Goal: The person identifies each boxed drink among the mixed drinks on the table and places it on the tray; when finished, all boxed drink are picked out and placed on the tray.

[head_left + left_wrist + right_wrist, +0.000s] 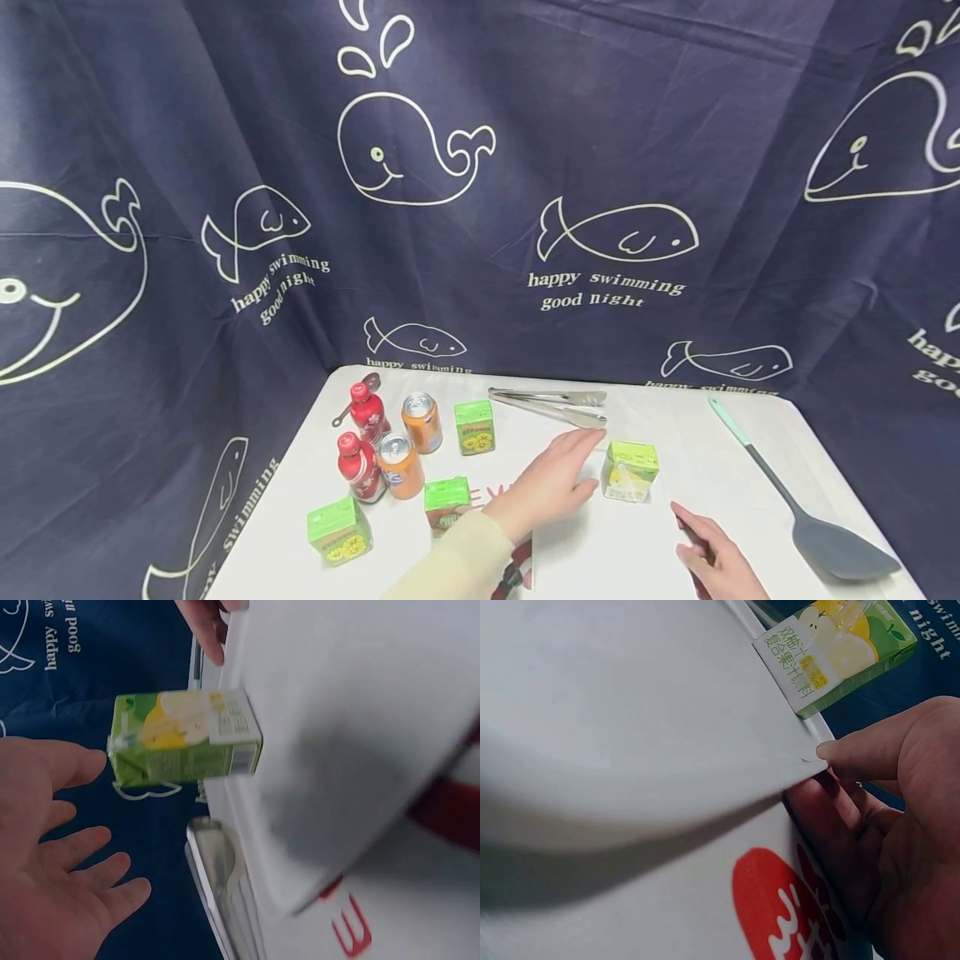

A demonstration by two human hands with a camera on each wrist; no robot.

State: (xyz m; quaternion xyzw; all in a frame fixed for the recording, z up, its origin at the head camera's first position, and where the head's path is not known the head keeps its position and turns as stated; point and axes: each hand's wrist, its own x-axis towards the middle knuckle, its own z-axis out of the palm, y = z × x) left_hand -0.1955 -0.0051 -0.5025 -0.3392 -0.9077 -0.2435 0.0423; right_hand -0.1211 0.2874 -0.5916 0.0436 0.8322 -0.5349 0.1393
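Observation:
A green-and-yellow juice carton (630, 473) stands upright near the far edge of a white tray (352, 690). My left hand (551, 487) hovers just left of the carton, fingers spread and holding nothing. In the left wrist view that hand's (56, 840) uppermost fingertip is very close to the carton's top; whether they touch, I cannot tell. With thumb above and fingers beneath, my right hand (716, 554) pinches the tray's right edge. The right wrist view shows the tray (645, 697) raised over a surface with a red print, and the right hand (907, 802) at its edge.
Left on the table are red bottles (367, 412), orange cans (423, 425) and green cartons (476, 429). Metal tongs (555, 404) and a brown spoon (352, 400) lie at the back. A spatula (836, 546) lies at right. Dark printed cloth (480, 250) hangs behind.

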